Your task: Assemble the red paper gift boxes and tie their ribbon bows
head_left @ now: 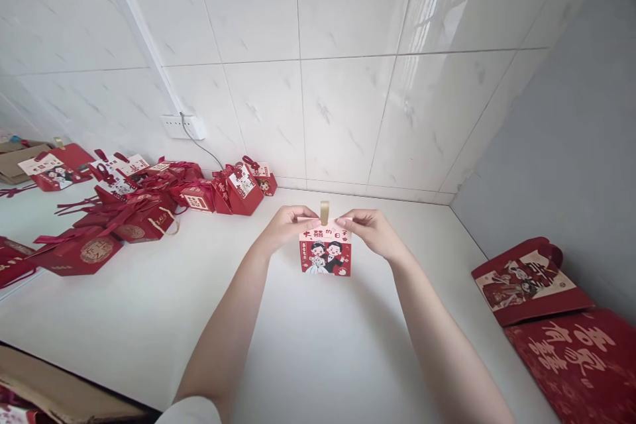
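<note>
A small red and pale pink gift box (pixel 325 258) with a cartoon bride and groom on its front stands upright on the white table in front of me. A gold ribbon loop (pixel 324 212) sticks up from the middle of its top. My left hand (pixel 297 222) pinches the top edge left of the loop, thumb on the front. On the other side of the loop, my right hand (pixel 364 226) pinches the same edge between thumb and fingers. The fingertips behind the edge are partly hidden.
Several red gift boxes (pixel 149 215) with ribbons crowd the table's left side. Two larger red printed bags or boxes (pixel 536 285) lie at the right edge. An open cardboard box (pixel 59 387) sits at the lower left. A cable runs from the wall socket (pixel 181 126).
</note>
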Demonstrator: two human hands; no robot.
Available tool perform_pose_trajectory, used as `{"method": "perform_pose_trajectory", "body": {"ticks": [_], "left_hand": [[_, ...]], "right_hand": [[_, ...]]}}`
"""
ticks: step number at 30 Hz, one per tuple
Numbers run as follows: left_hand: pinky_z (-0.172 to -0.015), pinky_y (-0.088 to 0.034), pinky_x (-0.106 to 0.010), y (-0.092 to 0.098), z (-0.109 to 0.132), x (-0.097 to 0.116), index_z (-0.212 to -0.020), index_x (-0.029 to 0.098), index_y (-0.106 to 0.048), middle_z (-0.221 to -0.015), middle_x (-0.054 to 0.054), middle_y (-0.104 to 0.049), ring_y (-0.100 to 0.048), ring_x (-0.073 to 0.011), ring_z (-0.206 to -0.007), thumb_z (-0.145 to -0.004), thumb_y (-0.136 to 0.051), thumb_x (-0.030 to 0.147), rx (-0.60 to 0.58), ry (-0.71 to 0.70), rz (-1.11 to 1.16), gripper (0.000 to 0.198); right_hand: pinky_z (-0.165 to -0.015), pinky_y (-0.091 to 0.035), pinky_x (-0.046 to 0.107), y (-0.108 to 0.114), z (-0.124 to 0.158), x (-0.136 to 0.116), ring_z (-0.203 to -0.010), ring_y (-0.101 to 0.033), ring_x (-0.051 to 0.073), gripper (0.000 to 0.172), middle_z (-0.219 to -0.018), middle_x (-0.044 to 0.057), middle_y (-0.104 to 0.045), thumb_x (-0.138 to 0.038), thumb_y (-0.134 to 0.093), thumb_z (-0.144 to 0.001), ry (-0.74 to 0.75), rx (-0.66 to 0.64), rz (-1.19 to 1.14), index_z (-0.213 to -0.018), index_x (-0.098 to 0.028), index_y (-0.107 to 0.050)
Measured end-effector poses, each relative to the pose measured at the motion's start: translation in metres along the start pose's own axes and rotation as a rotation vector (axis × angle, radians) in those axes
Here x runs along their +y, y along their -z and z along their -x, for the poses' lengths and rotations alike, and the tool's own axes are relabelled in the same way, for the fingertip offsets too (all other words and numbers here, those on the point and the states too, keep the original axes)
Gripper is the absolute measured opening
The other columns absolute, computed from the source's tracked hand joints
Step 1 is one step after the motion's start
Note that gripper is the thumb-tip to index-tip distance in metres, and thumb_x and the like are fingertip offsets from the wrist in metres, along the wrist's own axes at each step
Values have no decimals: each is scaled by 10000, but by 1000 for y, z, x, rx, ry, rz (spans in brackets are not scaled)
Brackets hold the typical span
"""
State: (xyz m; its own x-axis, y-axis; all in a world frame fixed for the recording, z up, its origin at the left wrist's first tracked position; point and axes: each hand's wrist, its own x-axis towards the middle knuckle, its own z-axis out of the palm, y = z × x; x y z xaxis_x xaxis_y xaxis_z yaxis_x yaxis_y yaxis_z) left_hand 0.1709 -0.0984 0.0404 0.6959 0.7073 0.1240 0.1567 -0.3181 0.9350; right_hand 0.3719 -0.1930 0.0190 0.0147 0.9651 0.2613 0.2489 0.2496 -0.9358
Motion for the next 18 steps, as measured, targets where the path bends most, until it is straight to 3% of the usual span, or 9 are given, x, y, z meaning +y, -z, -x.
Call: {"method": "perform_pose_trajectory", "body": {"ticks": [4, 8, 11, 13, 14, 16, 18], "left_hand": [[-886, -459, -331, 23, 1, -9, -904, 170, -683, -1000, -70, -685, -625, -217, -955, -732, -638, 430, -45, 49, -224, 314], [-900, -455, -331, 39, 11, -10, -982, 220, -656, -1104, -47, -652, -612, -216, -992, -741, -595, 487, 80, 97, -455, 365], [-825, -484, -316, 40, 17, -12, -987, 219, -653, -1050, -63, -669, -619, -238, -973, -719, -587, 542, -57, 241, -524, 425], [-827, -483, -317, 41, 20, -12, -1099, 219, -610, -1119, -80, -653, -613, -247, -999, -716, -576, 569, -151, 307, -494, 520], [-862, -469, -323, 42, 22, -10, -1168, 220, -570, -1181, -86, -628, -598, -248, -1040, -734, -548, 582, -120, 307, -484, 565], [-958, -409, -347, 48, 26, -1, -1254, 227, -496, -1289, -87, -563, -544, -247, -1143, -798, -440, 610, 96, 267, -510, 598], [-1009, -356, -382, 58, 33, 11, -1240, 225, -500, -1310, -85, -544, -500, -261, -1199, -844, -314, 635, 342, 257, -578, 600]], "right_hand": [[-698, -433, 284, 5, 2, 11, -826, -598, 190, 282, -907, 26, -691, -457, -526, -857, -110, -147, 332, -882, -225, -683], [-627, -418, 283, 11, 9, 7, -839, -600, 211, 270, -980, 62, -676, -452, -520, -847, -225, -12, 641, -939, -231, -643], [-587, -413, 302, 11, 12, -2, -726, -606, 223, 273, -857, 85, -687, -439, -507, -848, -326, -8, 763, -821, -208, -650], [-659, -450, 314, 8, 15, -12, -777, -626, 226, 232, -883, 68, -700, -389, -515, -852, -255, -199, 638, -867, -223, -677], [-722, -465, 314, 5, 17, -18, -842, -635, 222, 222, -941, 50, -704, -365, -529, -850, -192, -352, 517, -950, -242, -683], [-839, -465, 306, 1, 23, -30, -965, -631, 208, 308, -1056, 16, -691, -358, -562, -841, -109, -672, 266, -1126, -275, -644], [-881, -463, 299, -2, 29, -42, -1016, -624, 205, 378, -1101, 18, -679, -399, -576, -841, -122, -864, 144, -1192, -265, -615]]}}
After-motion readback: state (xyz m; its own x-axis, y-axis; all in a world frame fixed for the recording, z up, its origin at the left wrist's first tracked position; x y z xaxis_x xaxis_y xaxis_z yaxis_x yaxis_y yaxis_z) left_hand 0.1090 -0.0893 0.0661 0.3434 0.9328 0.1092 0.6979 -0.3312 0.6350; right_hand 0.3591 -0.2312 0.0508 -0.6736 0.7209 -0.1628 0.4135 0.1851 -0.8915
